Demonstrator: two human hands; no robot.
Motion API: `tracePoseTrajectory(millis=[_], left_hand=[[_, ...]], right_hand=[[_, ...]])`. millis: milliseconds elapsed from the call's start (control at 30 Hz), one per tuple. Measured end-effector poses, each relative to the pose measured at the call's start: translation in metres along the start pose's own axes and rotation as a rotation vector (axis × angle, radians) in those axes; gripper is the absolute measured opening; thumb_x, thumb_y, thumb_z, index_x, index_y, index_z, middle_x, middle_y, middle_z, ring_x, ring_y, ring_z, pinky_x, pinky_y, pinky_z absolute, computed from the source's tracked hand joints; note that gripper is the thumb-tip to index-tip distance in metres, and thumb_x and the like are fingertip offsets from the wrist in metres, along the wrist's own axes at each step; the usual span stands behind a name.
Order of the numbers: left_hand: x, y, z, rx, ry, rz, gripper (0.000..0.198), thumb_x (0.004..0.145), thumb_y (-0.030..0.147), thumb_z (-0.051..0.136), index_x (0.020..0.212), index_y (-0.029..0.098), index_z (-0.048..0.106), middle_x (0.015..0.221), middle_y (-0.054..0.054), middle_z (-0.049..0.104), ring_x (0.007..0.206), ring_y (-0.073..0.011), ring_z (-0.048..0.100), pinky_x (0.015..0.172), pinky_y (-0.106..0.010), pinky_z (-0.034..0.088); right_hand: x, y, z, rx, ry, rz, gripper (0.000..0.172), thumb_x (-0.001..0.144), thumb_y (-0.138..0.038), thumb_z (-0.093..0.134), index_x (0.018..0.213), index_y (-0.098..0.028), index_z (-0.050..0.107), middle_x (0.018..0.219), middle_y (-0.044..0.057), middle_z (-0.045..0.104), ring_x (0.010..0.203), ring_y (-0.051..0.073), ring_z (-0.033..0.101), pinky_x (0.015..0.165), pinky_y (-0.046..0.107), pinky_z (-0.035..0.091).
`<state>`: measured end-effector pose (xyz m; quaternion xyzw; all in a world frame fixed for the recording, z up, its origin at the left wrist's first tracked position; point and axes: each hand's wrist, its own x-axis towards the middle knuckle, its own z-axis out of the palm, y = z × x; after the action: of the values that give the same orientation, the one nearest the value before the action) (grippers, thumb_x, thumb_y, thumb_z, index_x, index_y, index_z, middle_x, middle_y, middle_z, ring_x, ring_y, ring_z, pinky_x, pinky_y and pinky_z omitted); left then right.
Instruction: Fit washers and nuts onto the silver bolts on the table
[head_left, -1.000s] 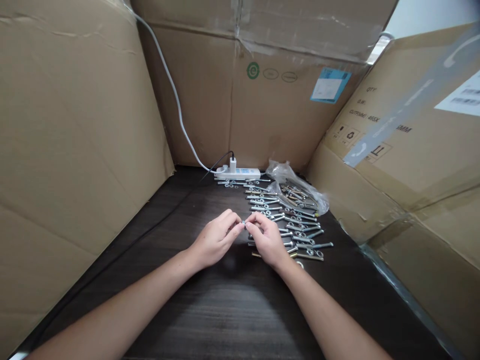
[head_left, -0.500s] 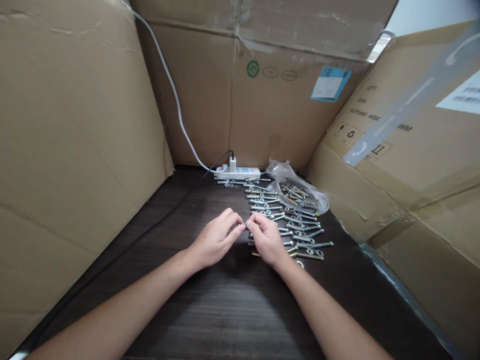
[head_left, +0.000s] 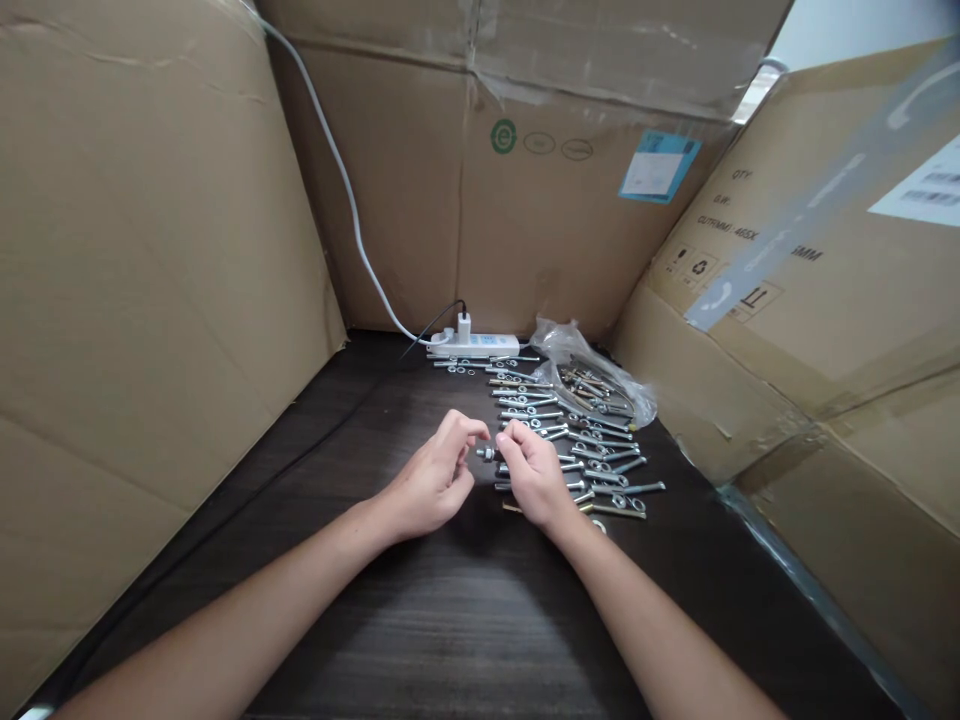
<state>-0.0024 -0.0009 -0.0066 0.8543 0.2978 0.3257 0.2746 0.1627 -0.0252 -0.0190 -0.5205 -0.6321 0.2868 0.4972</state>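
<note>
Over the dark wooden table [head_left: 465,620], my right hand [head_left: 534,478] pinches a small metal bolt [head_left: 487,454] whose head end with a nut pokes out to the left. My left hand [head_left: 433,476] sits just left of the bolt, fingers curled and slightly apart from it, thumb and forefinger close together. Behind and right of my hands lie rows of bolts with washers and nuts [head_left: 592,462]. A clear plastic bag [head_left: 592,380] with more bolts lies behind the rows.
Large cardboard boxes wall the table on the left [head_left: 142,280], at the back [head_left: 517,170] and on the right [head_left: 825,300]. A white power strip [head_left: 474,347] with a plugged charger and a white cable [head_left: 345,190] lies at the back edge.
My left fingers have come off the bolt's end and drawn back a little. The bolt's end with its nut now shows between my hands. My right hand keeps its hold.
</note>
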Motion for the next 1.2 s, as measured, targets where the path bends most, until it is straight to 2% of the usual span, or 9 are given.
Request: tracePoseTrajectory(millis=[67,200,300,567,733,900,1033,1133,1200], left_hand=[[-0.001,0.000,-0.001,0.009,0.040,0.004,0.033,0.078,0.009,0.044,0.109,0.021,0.042,0.092,-0.001,0.042,0.077,-0.0132,0.045,0.074,-0.026,0.040],[0.002,0.000,-0.003,0.060,-0.028,-0.043,0.010,0.090,0.023,0.041,0.094,0.020,0.048,0.086,0.000,0.049,0.077,-0.0143,0.047,0.073,-0.027,0.039],[0.006,-0.001,-0.003,0.124,-0.108,-0.048,0.024,0.095,0.032,0.034,0.082,0.019,0.050,0.079,0.000,0.053,0.075,-0.0149,0.048,0.071,-0.028,0.038],[0.005,0.000,-0.003,0.120,-0.113,-0.010,0.014,0.091,0.024,0.041,0.101,0.021,0.049,0.088,-0.001,0.051,0.077,-0.0144,0.049,0.072,-0.027,0.039],[0.004,-0.008,-0.001,0.039,-0.113,-0.129,0.017,0.090,0.029,0.042,0.105,0.020,0.046,0.089,0.000,0.052,0.077,-0.0144,0.050,0.071,-0.027,0.041],[0.006,-0.016,0.001,0.069,-0.194,-0.233,0.014,0.090,0.030,0.040,0.098,0.021,0.049,0.081,0.002,0.053,0.070,-0.0140,0.050,0.066,-0.027,0.040],[0.008,-0.013,-0.002,0.067,-0.277,-0.205,0.015,0.091,0.028,0.039,0.090,0.021,0.052,0.086,0.001,0.057,0.076,-0.0151,0.053,0.069,-0.027,0.040],[0.009,-0.010,-0.005,0.059,-0.299,-0.185,0.021,0.093,0.030,0.035,0.089,0.021,0.053,0.090,0.000,0.059,0.082,-0.0155,0.054,0.075,-0.028,0.041],[0.009,-0.010,-0.007,0.061,-0.303,-0.185,0.025,0.095,0.032,0.032,0.089,0.022,0.054,0.089,0.000,0.059,0.081,-0.0152,0.054,0.075,-0.027,0.041]], right_hand=[[0.000,0.000,0.000,0.002,-0.002,-0.002,0.027,0.088,-0.031,0.041,0.063,-0.020,0.036,0.056,-0.006,0.035,0.053,0.010,0.035,0.053,0.023,0.029],[-0.001,-0.002,0.000,0.003,-0.009,-0.007,0.027,0.087,-0.031,0.041,0.063,-0.020,0.036,0.056,-0.006,0.035,0.054,0.010,0.035,0.054,0.023,0.029],[0.000,-0.003,-0.001,0.000,-0.017,-0.007,0.026,0.087,-0.031,0.041,0.064,-0.020,0.036,0.057,-0.006,0.035,0.054,0.010,0.034,0.055,0.023,0.029],[0.004,-0.001,-0.004,-0.063,-0.068,0.022,0.030,0.086,-0.031,0.042,0.059,-0.020,0.035,0.056,-0.006,0.035,0.054,0.010,0.035,0.055,0.023,0.029],[0.004,-0.011,-0.010,-0.106,-0.104,0.005,0.019,0.083,-0.025,0.041,0.065,-0.020,0.045,0.058,-0.005,0.043,0.057,0.011,0.041,0.056,0.022,0.031],[0.023,-0.002,-0.056,-0.284,-0.019,0.036,0.015,0.085,-0.027,0.039,0.080,-0.020,0.051,0.060,-0.005,0.050,0.056,0.012,0.045,0.054,0.023,0.033],[0.059,0.036,-0.119,-0.774,0.113,0.130,0.021,0.090,-0.029,0.036,0.093,-0.019,0.055,0.086,0.004,0.063,0.078,0.018,0.057,0.068,0.026,0.040],[0.089,0.070,-0.153,-0.879,0.136,0.184,0.022,0.089,-0.024,0.038,0.095,-0.015,0.057,0.099,0.013,0.063,0.092,0.023,0.056,0.079,0.032,0.040],[0.105,0.087,-0.162,-0.915,0.104,0.189,0.020,0.088,-0.023,0.042,0.095,-0.016,0.059,0.102,0.013,0.063,0.097,0.024,0.055,0.084,0.033,0.039]])
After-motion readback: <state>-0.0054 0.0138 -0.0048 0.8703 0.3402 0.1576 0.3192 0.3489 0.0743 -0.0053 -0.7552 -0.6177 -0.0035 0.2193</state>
